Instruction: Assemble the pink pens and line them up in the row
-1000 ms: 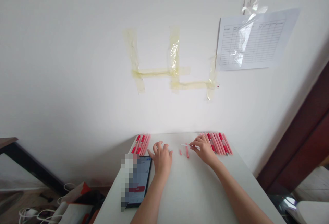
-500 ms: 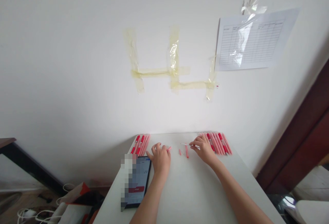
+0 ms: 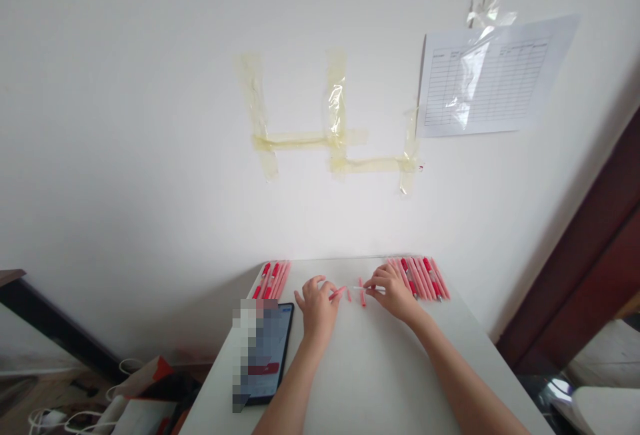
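Head view. Desk (image 3: 380, 375), white, far edge against the wall. Left hand (image 3: 319, 302): fingers closed on a pink barrel (image 3: 339, 292), near the middle of the far edge; its long axis slants, the free end pointing right and slightly toward that edge. Right hand (image 3: 395, 292), apart from the left: thumb and fingers pinch a thin white rod (image 3: 355, 287), long axis nearly parallel to the far edge, tip toward the left edge; whether it meets the barrel is too small to tell. Between hands: one small pink piece (image 3: 349, 296); one loose pink tube (image 3: 363, 298), pointing far-to-near. Far left and far right corners: pen rows (image 3: 273, 280). Left edge: phone (image 3: 270, 355). Risks, as judged: slanted barrel and level rod could miss each other; a brushing finger could roll the loose parts.
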